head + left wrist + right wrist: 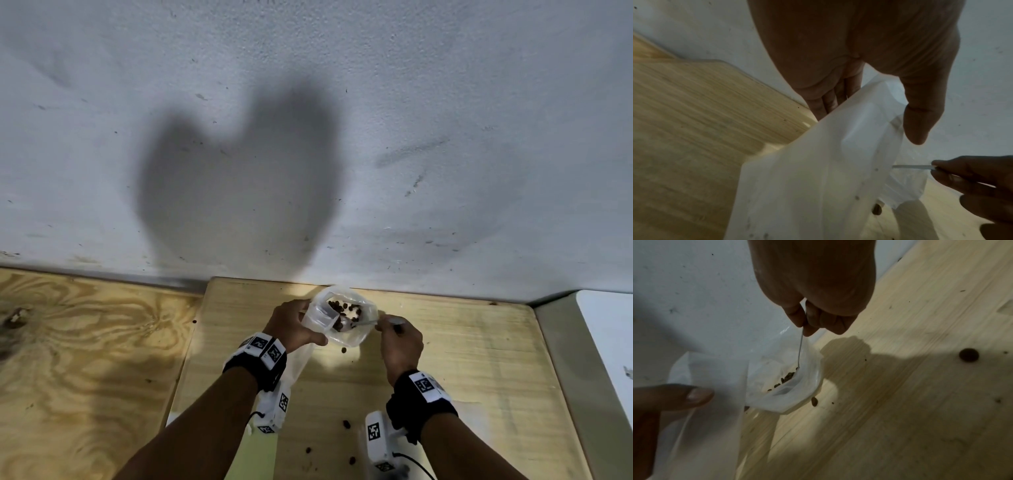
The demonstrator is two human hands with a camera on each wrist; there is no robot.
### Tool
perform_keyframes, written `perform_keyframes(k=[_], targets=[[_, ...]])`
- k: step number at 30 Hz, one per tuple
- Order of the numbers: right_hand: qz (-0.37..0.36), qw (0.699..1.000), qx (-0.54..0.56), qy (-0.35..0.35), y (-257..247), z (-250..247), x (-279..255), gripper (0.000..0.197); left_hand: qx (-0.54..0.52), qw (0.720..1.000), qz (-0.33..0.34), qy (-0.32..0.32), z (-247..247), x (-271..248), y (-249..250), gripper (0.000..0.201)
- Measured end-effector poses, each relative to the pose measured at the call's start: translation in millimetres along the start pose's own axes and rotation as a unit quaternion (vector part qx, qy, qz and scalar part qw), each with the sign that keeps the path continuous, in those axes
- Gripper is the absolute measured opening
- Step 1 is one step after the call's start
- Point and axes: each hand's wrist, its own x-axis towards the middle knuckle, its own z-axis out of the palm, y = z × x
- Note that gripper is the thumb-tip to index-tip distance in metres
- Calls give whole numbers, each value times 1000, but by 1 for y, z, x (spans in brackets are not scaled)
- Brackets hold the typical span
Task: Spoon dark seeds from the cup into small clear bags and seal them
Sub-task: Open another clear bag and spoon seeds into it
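A small clear bag [342, 317] with dark seeds [344, 307] inside hangs above the wooden board [462, 359] near the wall. My left hand [294, 325] grips the bag's left edge, thumb on the near side [920, 120]. My right hand [399, 339] pinches a thin spoon handle [801, 344], and the spoon's bowl is inside the bag's mouth among the seeds [787, 378]. The bag [818, 170] fills the left wrist view, and the spoon handle [912, 166] enters it from the right. One seed [343, 349] shows just below the bag. No cup is visible.
Loose seeds [346, 424] lie scattered on the board near my wrists. A white wall [308, 137] rises right behind the board. A darker plywood surface [85, 342] lies to the left and a white object [606, 335] to the right.
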Motion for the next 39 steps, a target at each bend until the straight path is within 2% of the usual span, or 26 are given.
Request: perform_keyframes(k=[10, 17, 21, 23, 28, 33, 39], targets=[[-1, 1000, -30, -3, -2, 29, -14, 12, -11, 1000, 16, -20, 4, -5, 6, 77], [48, 998, 44, -12, -4, 31, -22, 15, -12, 1000, 4, -21, 2, -8, 1, 92], [78, 994, 78, -1, -3, 18, -11, 18, -6, 1000, -4, -14, -2, -7, -1, 74], [95, 992, 89, 3, -2, 10, -4, 18, -2, 1000, -10, -14, -4, -6, 0, 72], [72, 991, 112, -7, -8, -13, 6, 13, 8, 1000, -9, -9, -6, -2, 2, 90], [28, 991, 132, -7, -25, -35, 8, 11, 39, 999, -3, 6, -5, -2, 2, 92], [0, 989, 136, -59, -46, -51, 2, 10, 27, 999, -11, 27, 1, -6, 2, 91]])
